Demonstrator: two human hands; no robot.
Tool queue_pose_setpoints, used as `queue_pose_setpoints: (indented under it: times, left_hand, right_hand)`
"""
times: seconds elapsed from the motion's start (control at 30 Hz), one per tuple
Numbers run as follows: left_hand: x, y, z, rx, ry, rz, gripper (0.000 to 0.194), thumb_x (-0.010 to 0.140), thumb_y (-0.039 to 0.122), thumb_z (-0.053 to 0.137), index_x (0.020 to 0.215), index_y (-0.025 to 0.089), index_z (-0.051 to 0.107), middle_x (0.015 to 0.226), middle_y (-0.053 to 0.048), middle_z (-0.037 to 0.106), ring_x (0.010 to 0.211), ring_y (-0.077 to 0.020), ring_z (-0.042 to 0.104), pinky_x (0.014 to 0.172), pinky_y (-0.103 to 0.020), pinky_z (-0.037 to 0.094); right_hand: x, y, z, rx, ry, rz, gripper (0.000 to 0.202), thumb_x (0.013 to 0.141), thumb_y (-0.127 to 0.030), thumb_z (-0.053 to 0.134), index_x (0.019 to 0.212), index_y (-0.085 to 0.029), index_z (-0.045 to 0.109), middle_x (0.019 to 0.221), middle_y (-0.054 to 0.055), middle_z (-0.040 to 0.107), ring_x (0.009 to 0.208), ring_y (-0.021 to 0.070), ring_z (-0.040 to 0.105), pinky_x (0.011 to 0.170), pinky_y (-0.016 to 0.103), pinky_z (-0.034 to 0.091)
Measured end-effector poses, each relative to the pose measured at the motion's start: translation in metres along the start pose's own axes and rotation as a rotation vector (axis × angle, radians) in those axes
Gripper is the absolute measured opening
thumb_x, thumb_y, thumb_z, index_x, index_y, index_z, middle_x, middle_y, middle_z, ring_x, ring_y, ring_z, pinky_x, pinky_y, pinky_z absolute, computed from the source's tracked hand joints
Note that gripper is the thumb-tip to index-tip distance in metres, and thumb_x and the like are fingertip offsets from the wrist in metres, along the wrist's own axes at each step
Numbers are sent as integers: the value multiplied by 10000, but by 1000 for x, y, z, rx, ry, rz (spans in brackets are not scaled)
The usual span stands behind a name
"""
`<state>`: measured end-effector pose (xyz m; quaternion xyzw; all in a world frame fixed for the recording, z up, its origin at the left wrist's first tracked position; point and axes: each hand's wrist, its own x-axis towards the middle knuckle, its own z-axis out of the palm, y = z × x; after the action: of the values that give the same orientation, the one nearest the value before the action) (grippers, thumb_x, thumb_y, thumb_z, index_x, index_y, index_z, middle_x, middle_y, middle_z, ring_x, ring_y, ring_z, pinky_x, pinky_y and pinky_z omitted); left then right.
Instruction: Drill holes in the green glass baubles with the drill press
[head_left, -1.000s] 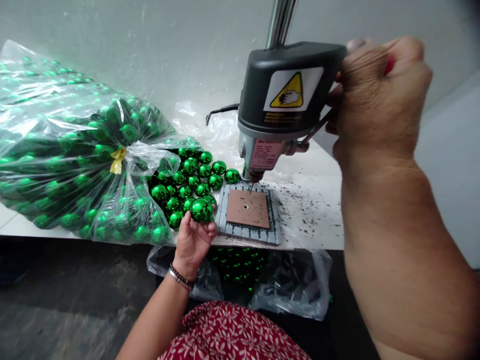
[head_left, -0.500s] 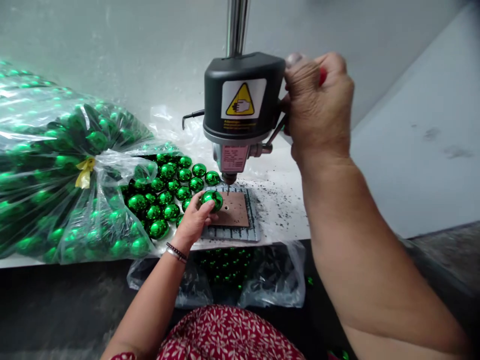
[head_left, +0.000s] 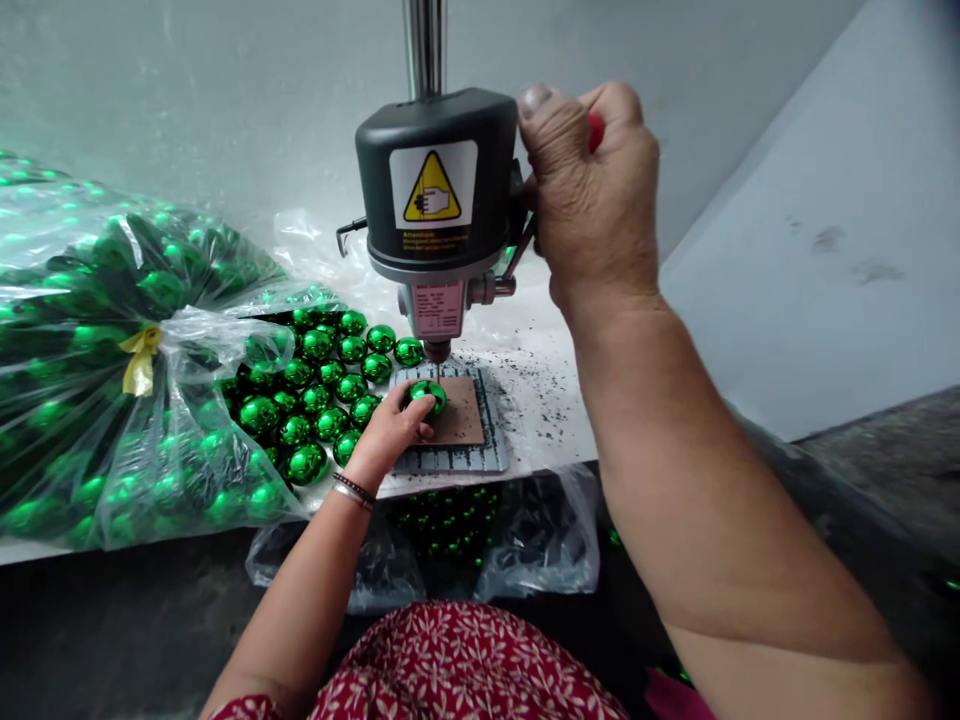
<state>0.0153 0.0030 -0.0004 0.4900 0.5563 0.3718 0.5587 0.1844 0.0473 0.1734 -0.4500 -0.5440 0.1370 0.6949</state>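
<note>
Your left hand (head_left: 390,425) has brought the green ball (head_left: 430,388) over the brown pad (head_left: 465,415), pinched in its fingers; your right hand (head_left: 600,200) clasps the lever (head_left: 521,250). A loose pinch might let the drill bit (head_left: 439,371) skid.

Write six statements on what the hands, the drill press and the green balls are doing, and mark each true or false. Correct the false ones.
1. The left hand holds a green ball over the brown pad. True.
2. The drill press's warning sign is a blue circle. False: it is a yellow triangle.
3. The right hand is closed around a red handle beside the drill press. True.
4. The left wrist is bare. False: it wears bracelets.
5. A yellow tie is on the clear bag. True.
6. Every green ball is inside a bag. False: loose balls lie beside the pad.
</note>
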Motion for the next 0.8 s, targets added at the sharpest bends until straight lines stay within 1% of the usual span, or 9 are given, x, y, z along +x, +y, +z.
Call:
queue_pose_setpoints:
  times: [0.13, 0.3, 0.4, 0.5, 0.6, 0.7, 0.8]
  left_hand:
    - [2, -4, 1, 11, 8, 34, 399, 833, 336, 561, 1201, 183, 531, 791, -8, 609, 533, -74, 596, 448, -150, 422]
    - [5, -8, 3, -21, 78, 37, 495, 825, 339, 566, 1286, 184, 474, 795, -10, 612, 495, -70, 571, 419, -157, 412]
    - [5, -10, 4, 55, 66, 95, 520, 787, 356, 612, 1268, 193, 500, 755, 9, 599, 474, -67, 549, 421, -165, 424]
    - [7, -13, 4, 126, 89, 150, 521, 779, 386, 613, 1256, 198, 517, 687, 26, 583, 471, -74, 544, 427, -164, 421]
    - [7, -14, 4, 131, 133, 144, 519, 799, 390, 572, 1272, 186, 503, 623, 34, 567, 457, -82, 530, 428, -171, 418]
    - [6, -12, 5, 169, 115, 142, 527, 793, 378, 573, 1278, 188, 501, 638, 32, 568, 463, -82, 529, 447, -177, 425]
    - [3, -8, 5, 239, 116, 160, 514, 788, 372, 577, 1267, 196, 517, 659, 34, 562, 468, -79, 532, 468, -179, 427]
  right_hand:
    - [0, 0, 0, -7, -1, 1, 325, 847, -371, 530, 678, -183, 325, 613, -41, 350, 596, 42, 338, 609, 208, 327]
    - [1, 2, 0, 4, -1, -13, 326, 844, -381, 534, 679, -188, 330, 614, -34, 380, 592, 49, 352, 604, 221, 332]
    - [1, 4, 0, 23, 6, -29, 327, 842, -388, 537, 681, -190, 331, 608, -32, 387, 597, 55, 359, 612, 224, 335]
    - [1, 5, 0, 34, 3, -35, 323, 845, -387, 533, 686, -191, 333, 598, -33, 390, 596, 58, 355, 618, 225, 335]
    - [0, 6, -1, 52, 1, -53, 336, 841, -410, 535, 688, -190, 332, 592, -34, 388, 586, 59, 345, 608, 226, 327]
    - [-1, 5, -1, 65, 2, -56, 361, 819, -441, 560, 689, -189, 336, 595, -34, 385, 593, 59, 341, 593, 221, 324]
    - [-2, 4, -2, 48, -4, -34, 359, 828, -438, 549, 686, -194, 326, 597, -30, 387, 600, 63, 345, 560, 218, 319]
